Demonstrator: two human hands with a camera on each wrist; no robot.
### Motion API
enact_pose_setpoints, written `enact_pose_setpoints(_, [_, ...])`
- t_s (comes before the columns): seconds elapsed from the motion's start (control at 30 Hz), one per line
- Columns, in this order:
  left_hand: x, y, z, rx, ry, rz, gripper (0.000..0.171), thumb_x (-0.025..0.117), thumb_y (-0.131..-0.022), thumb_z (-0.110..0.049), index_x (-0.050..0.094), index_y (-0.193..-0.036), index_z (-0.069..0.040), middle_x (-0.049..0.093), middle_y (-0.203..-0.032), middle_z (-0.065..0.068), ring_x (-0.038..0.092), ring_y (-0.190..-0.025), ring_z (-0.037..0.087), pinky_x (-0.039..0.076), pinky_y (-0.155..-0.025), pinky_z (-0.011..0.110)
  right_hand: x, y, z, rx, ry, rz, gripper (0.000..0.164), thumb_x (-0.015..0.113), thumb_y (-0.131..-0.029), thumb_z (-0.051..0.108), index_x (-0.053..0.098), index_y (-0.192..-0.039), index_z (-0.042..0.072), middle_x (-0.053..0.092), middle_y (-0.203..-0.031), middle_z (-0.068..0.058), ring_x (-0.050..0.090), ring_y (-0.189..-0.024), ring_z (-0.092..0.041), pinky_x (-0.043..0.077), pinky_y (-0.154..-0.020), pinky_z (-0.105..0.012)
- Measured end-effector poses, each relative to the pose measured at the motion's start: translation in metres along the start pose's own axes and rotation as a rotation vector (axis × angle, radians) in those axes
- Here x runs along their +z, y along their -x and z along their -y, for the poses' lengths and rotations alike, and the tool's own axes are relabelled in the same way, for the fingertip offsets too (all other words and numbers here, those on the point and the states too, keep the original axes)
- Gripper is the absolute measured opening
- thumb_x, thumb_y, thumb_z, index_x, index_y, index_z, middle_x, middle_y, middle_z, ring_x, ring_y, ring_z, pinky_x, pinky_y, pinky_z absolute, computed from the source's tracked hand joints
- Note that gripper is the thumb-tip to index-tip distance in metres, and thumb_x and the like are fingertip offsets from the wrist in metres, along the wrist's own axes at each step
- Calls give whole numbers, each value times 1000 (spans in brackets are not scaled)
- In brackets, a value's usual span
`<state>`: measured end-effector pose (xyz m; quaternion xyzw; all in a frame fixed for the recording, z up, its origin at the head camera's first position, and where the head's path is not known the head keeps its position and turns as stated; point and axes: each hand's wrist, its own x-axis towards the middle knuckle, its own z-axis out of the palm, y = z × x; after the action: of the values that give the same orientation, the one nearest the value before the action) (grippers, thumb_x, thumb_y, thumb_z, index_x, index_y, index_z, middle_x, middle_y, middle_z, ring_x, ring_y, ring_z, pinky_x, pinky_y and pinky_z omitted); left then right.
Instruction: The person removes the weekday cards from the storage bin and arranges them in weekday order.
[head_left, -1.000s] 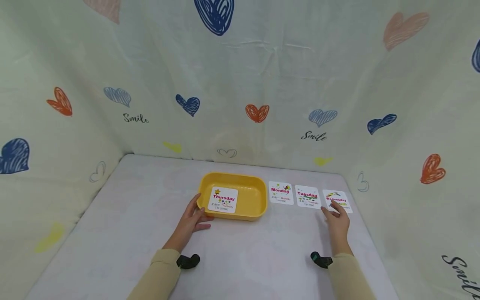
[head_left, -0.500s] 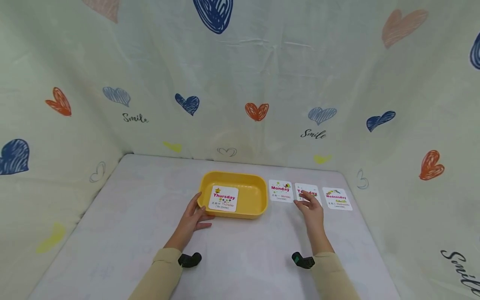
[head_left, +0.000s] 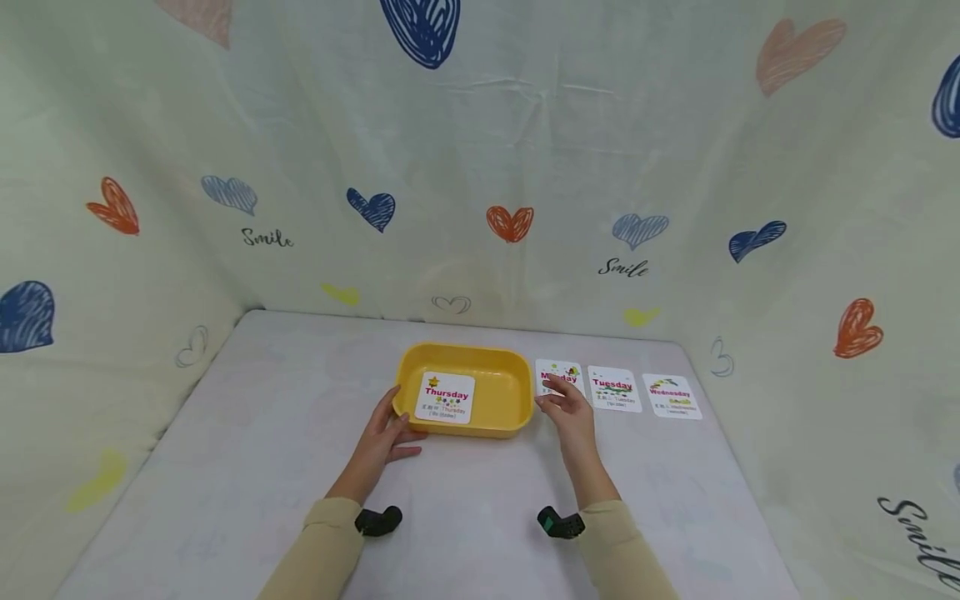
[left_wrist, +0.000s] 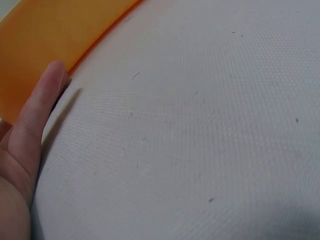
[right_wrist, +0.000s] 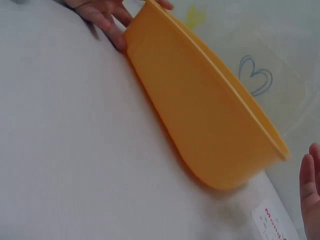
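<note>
A yellow tray (head_left: 498,392) stands on the white-covered table, with a Thursday card (head_left: 445,397) lying in its left half. My left hand (head_left: 381,437) holds the tray by its front left corner, fingers against the outer wall in the left wrist view. My right hand (head_left: 572,421) hovers with nothing in it just right of the tray, fingers loosely bent. It covers part of a Monday card (head_left: 557,367). To the right, a Tuesday card (head_left: 615,390) and a Wednesday card (head_left: 672,396) lie in a row with it.
A cloth (head_left: 450,125) printed with hearts and the word Smile hangs behind and at both sides of the table (head_left: 465,517). Black wrist devices sit by both sleeves, one at the left wrist (head_left: 378,521) and another at the right (head_left: 560,523).
My right hand has moved left, from over the Wednesday card, past the Tuesday card, to the Monday card beside the tray. The left hand, tray and cards have stayed put.
</note>
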<state>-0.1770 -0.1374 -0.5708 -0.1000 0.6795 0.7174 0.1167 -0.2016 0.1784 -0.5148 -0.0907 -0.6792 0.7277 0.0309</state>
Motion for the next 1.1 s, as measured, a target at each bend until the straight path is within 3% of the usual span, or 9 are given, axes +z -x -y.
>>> enact_pose_setpoints(0.2, [0,1,1,-8,6,0,60,53,-101,-36,21,-150,-50,22,-158,0,67,-99,26,57,-81,38,25,1,-2,-19,-77,95,51,68,-86,-8,53,-135,1,53,-131,-15,57,-106,-26,52,-88,-23])
enact_pose_setpoints(0.5, [0,0,-1,-12,16,3,60,53,-100,-37,21,-150,-51,21,-159,-2,67,-100,26,57,-81,39,54,1,0,-29,-29,187,52,71,-84,-5,57,-133,6,54,-132,-15,56,-112,-30,53,-87,-25])
enact_pose_setpoints(0.73, [1,0,-2,-12,8,4,61,53,-100,-39,20,-150,-49,19,-159,-2,67,-100,26,57,-82,38,71,-9,-2,5,119,252,55,72,-85,-2,55,-137,6,55,-131,-9,55,-114,-29,53,-88,-28])
enact_pose_setpoints(0.97, [1,-1,-2,-5,23,10,61,53,-101,-38,20,-151,-48,22,-158,0,67,-101,26,57,-82,38,84,-24,-7,19,243,323,58,76,-83,3,55,-137,5,54,-133,-11,56,-114,-30,54,-89,-32])
enact_pose_setpoints(1.1, [1,-1,-1,-5,39,10,61,53,-101,-37,21,-151,-48,26,-157,1,67,-101,27,57,-81,39,90,-29,-6,61,366,348,57,77,-83,7,57,-136,10,53,-134,-9,55,-114,-28,53,-91,-33])
